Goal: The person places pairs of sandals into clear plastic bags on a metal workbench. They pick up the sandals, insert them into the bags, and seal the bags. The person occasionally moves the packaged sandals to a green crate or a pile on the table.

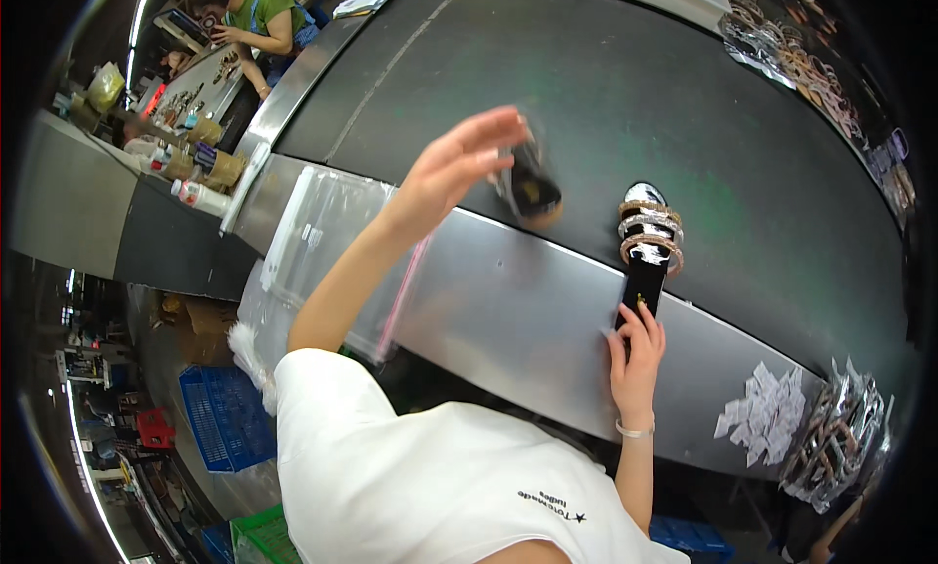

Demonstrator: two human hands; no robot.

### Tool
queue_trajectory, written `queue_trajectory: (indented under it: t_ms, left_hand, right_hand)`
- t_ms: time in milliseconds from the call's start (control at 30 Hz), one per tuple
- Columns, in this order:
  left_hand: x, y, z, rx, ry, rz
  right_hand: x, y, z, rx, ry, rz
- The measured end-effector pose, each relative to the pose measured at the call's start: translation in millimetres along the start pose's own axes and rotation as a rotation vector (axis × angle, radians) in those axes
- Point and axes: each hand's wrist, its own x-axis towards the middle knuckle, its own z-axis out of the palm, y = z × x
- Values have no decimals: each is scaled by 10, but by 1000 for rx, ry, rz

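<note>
Head view: left hand (pixel 459 168), fingers spread, touches blurred black sandal (pixel 531 185) at belt (pixel 684 105) near edge; right hand (pixel 635 354), fingers approx. together, presses heel of strapped sandal (pixel 647 246) across the steel rim (pixel 508 310).

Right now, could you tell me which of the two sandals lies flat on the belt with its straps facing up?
The sandal under the right hand, with gold straps facing up, its heel at the fingertips. The other sandal is blurred and tilted at the left hand.

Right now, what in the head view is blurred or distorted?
In the head view, the left hand and the dark sandal beside it are motion-blurred; the right hand and strapped sandal are sharp; fisheye bends the metal table edge, corners black.
</note>
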Motion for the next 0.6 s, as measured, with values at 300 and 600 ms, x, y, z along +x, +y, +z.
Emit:
queue_trajectory:
  t_ms: [300, 600]
  left_hand:
    - [-1211, -418, 274, 830, 300, -110]
    - [-754, -2078, 307, 860, 538, -22]
  right_hand:
    - [-828, -136, -113, -21, 95, 79]
    - [-671, 310, -140, -60, 16, 112]
